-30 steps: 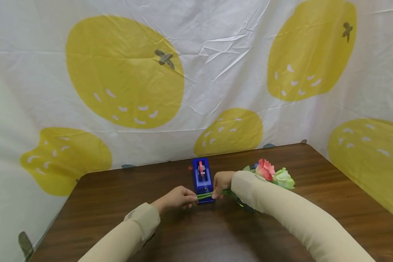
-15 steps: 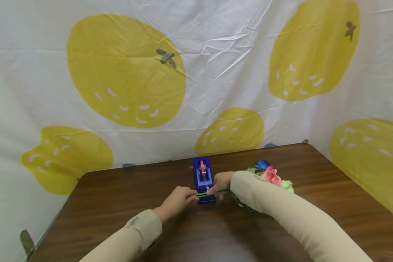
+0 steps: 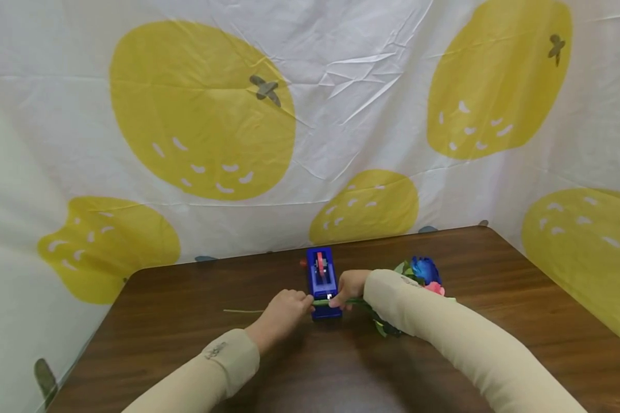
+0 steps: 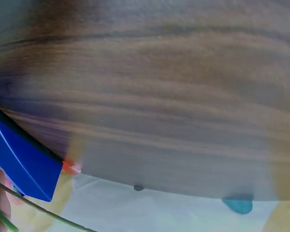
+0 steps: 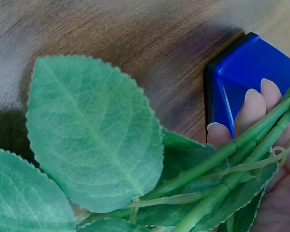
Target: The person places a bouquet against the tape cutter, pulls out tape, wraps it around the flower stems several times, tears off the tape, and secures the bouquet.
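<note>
Both hands hold a bunch of artificial flowers sideways by its green stems (image 3: 322, 302), over the front of a blue tape dispenser (image 3: 321, 275). My left hand (image 3: 283, 314) grips the stem ends, and one thin stem (image 3: 243, 311) sticks out to its left. My right hand (image 3: 350, 287) pinches the stems close to the dispenser's cutter end. In the right wrist view its fingers (image 5: 251, 111) curl behind the stems, beside a large green leaf (image 5: 94, 130). A blue flower (image 3: 425, 269) and a pink flower (image 3: 435, 288) show past the right sleeve, which hides the rest.
The brown wooden table (image 3: 186, 310) carries the dispenser near its middle. A small red piece (image 3: 303, 263) shows at the dispenser's left side. Behind the table hangs a white cloth (image 3: 268, 223) with yellow fruit prints.
The bunch has turned about its stems: the blue flower has come into view while the pink and pale green ones sank behind the sleeve. My left hand has rolled over, and a stem now pokes out leftward.
</note>
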`<action>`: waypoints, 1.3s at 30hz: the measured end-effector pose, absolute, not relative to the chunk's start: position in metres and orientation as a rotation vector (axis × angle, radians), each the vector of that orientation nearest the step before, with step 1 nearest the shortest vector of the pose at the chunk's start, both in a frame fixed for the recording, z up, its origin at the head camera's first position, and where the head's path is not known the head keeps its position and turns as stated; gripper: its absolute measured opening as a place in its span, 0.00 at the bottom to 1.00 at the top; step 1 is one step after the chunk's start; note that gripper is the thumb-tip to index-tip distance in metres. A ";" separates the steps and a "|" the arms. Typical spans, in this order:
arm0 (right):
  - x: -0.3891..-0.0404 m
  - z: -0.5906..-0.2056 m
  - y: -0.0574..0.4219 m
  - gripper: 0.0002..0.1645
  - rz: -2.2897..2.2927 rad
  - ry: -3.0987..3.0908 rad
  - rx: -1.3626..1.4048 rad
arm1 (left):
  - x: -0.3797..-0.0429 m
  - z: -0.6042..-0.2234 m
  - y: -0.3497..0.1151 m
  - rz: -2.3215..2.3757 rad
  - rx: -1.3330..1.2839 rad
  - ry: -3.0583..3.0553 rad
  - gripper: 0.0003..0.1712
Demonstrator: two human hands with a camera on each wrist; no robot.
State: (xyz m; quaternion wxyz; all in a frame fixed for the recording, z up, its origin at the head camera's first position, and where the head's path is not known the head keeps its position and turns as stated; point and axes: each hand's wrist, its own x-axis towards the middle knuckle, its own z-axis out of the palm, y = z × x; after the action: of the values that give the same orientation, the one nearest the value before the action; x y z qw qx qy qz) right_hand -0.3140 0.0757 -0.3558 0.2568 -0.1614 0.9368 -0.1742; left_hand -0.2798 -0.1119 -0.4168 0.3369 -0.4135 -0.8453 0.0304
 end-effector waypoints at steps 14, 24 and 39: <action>-0.326 -0.362 0.069 0.18 -0.535 2.504 -0.380 | -0.281 -0.420 -0.117 0.395 -1.071 -2.067 0.04; -0.325 -0.354 0.069 0.17 -0.493 2.466 -0.476 | -0.280 -0.403 -0.105 -0.511 -0.701 -2.729 0.13; -0.333 -0.352 0.060 0.22 -0.240 2.416 -0.453 | -0.308 -0.390 -0.092 -1.144 -0.278 -2.946 0.22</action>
State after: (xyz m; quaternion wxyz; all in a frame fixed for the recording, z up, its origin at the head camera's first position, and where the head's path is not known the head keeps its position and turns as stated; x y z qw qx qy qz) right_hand -0.3329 0.0598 -0.3522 0.3295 -0.1733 0.9236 -0.0917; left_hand -0.3076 -0.0920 -0.3899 -0.0156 -0.0877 -0.9285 -0.3605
